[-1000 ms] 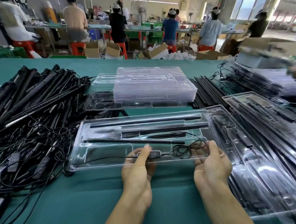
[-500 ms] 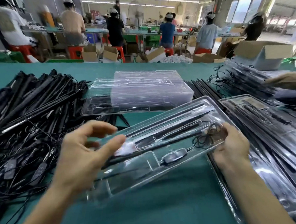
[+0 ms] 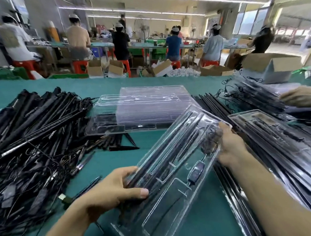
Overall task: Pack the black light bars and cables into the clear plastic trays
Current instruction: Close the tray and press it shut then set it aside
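A filled clear plastic tray [image 3: 174,192] is lifted off the table and turned diagonally, its far end up to the right. Black light bars [image 3: 163,153] lie in its long slots, and a cable with an inline controller [image 3: 196,171] sits in its lower channel. My left hand [image 3: 110,190] grips the tray's near left edge, thumb on top. At the far right end, my right hand [image 3: 228,146] holds the tray beside the coiled cable [image 3: 210,138]. Empty clear trays [image 3: 141,109] are stacked behind.
A big heap of loose black bars and cables [image 3: 31,142] covers the green table on the left. Packed trays [image 3: 278,147] pile up on the right, where another person's hand [image 3: 301,96] reaches in. More loose bars [image 3: 213,104] lie beyond the tray. Workers sit at benches behind.
The filled tray has been picked up from the table and swung further toward the right. My left hand has closed onto its near edge; the right hand stays on the far end.
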